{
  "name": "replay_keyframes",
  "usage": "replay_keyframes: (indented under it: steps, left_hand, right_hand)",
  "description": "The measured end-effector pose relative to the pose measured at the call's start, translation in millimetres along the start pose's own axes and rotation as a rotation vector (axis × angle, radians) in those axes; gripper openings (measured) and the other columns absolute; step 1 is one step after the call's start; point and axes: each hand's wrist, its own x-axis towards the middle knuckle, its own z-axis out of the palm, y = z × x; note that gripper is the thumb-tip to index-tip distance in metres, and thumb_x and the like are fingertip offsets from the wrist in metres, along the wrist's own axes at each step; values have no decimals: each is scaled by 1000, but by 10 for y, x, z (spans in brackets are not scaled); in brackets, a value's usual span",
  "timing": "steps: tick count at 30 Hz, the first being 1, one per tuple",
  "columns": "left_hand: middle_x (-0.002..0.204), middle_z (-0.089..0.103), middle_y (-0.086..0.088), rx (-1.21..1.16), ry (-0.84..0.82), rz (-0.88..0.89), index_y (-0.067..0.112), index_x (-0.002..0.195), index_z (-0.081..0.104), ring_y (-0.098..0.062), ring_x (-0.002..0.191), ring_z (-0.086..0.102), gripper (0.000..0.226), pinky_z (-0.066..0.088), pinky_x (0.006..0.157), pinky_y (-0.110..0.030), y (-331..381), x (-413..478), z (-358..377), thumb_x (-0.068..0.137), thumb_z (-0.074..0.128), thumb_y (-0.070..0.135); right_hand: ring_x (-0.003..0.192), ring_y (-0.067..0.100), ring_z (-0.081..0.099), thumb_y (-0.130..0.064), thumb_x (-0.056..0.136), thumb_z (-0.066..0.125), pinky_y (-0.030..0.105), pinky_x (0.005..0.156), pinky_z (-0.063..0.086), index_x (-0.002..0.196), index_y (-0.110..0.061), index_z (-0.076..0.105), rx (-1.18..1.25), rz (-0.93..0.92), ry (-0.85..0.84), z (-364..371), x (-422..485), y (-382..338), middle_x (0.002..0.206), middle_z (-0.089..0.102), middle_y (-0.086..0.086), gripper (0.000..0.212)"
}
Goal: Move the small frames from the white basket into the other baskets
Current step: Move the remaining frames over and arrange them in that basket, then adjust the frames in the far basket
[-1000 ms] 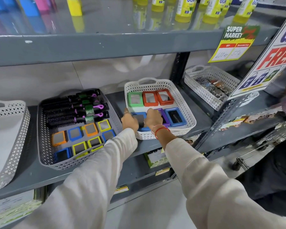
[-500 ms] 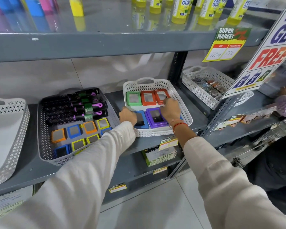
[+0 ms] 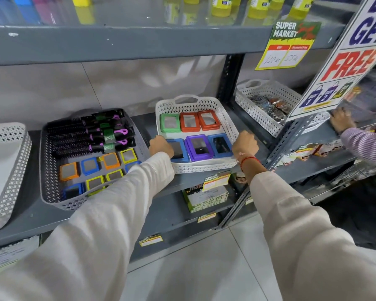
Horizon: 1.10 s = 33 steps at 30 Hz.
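Observation:
The white basket stands on the grey shelf, centre. It holds a green frame, two orange-red frames at the back, and a blue frame, a purple frame and another blue frame in front. My left hand curls over the basket's left front rim, its thumb side against the near blue frame. On the right rim my right hand is closed like a fist. The grey basket to the left holds hair brushes and several small orange, blue and yellow frames.
A pale grey basket sits at far left. Another white basket with packets stands on the right shelf. A "FREE" sign hangs in front of it. Another person's hand in a striped sleeve rests there. The upper shelf edge overhangs.
My right hand has left the front-row frames and moved right to the white basket's right rim, uncovering the purple and right blue frames. My left hand stays at the left rim.

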Motion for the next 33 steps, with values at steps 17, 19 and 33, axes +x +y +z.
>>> replay_keyframes:
  steps: [17, 19, 33]
  left_hand:
    - [128, 54, -23, -156, 38, -4, -5, 118, 52, -39, 115, 56, 29, 48, 93, -41, 105, -208, 289, 94, 49, 11]
    - [128, 54, -23, -148, 39, 2, -5, 119, 51, -39, 115, 55, 29, 48, 92, -41, 107, -198, 282, 94, 48, 11]
    - [123, 60, -24, -275, 261, 174, -1, 125, 52, -37, 114, 56, 36, 45, 95, -37, -317, -159, -403, 93, 48, 15]
  right_hand:
    - [123, 41, 51, -2, 93, 51, 45, 100, 44, 125, 6, 52, 46, -46, -9, -17, 465, 134, 132, 52, 27, 33]
    - [122, 41, 52, -1, 93, 51, 45, 100, 44, 124, 7, 52, 50, -50, -10, -8, 484, 134, 131, 53, 28, 32]
    - [117, 36, 52, -11, 91, 49, 43, 96, 45, 117, -1, 59, 234, -431, 189, -42, -288, -879, 119, 62, 21, 30]
